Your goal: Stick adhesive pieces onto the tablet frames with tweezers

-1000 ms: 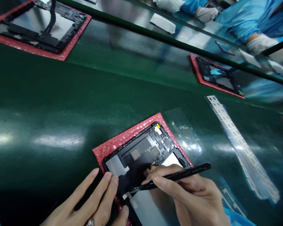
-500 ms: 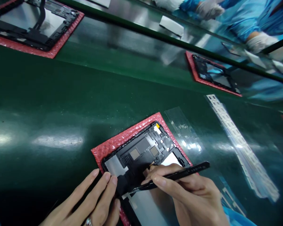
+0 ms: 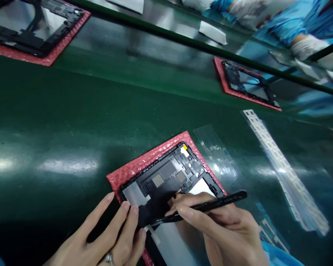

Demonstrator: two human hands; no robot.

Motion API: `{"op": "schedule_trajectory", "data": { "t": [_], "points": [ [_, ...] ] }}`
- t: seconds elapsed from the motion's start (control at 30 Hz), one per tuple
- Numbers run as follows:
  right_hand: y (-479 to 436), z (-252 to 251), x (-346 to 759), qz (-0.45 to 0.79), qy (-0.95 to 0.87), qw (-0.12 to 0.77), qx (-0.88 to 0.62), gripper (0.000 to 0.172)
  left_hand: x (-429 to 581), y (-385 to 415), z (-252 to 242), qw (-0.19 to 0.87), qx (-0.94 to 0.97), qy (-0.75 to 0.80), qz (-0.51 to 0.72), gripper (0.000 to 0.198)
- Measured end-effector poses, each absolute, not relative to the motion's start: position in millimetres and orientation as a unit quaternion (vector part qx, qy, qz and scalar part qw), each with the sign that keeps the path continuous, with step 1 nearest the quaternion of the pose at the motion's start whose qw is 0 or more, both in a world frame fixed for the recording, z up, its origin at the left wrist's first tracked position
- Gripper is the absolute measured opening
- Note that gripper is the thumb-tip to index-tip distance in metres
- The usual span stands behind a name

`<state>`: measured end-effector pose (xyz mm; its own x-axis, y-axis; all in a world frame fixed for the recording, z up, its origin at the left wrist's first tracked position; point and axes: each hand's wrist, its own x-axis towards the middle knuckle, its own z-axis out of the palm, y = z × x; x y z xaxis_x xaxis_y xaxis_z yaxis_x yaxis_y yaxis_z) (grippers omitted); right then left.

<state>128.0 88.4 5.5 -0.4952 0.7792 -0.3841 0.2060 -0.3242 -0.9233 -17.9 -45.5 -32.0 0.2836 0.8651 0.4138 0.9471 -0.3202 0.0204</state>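
Observation:
A tablet housing (image 3: 166, 170) with black inner frame and exposed parts lies tilted on a pink bubble-wrap sheet (image 3: 147, 157). My right hand (image 3: 222, 225) grips black tweezers (image 3: 211, 205), their tips down at a small pale strip (image 3: 153, 233) by the housing's left edge. My left hand (image 3: 113, 229) lies with its fingers stretched out along that same edge, fingertips touching the frame near the tweezer tips. A ring shows on one finger. Whether the tweezers pinch the strip, I cannot tell. My right hand hides part of the housing's right side.
Clear film (image 3: 216, 151) lies right of the housing, and a long strip sheet (image 3: 285, 170) farther right. Other housings on pink wrap sit at the back left (image 3: 24, 33) and back right (image 3: 246, 83). A green rail (image 3: 166, 37) crosses behind; beyond it are a co-worker's gloved hands (image 3: 308, 46).
My left fingers have shifted slightly right and spread a little more. The tweezer tips have moved slightly left. The back housings on pink wrap have slid left.

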Motion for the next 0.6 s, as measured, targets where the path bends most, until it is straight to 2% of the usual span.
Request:
{"op": "schedule_trajectory", "data": {
  "t": [0.5,0.6],
  "points": [
    [86.1,3.7,129.7,0.654,-0.574,0.229,-0.437,0.011,-15.3,-45.4,-34.8,0.1,-0.789,-0.579,-0.178,0.027],
    [85.9,3.5,129.8,0.644,-0.584,0.236,-0.435,0.012,-13.6,-45.5,-36.6,0.098,-0.794,-0.574,-0.174,0.033]
  ]
}}
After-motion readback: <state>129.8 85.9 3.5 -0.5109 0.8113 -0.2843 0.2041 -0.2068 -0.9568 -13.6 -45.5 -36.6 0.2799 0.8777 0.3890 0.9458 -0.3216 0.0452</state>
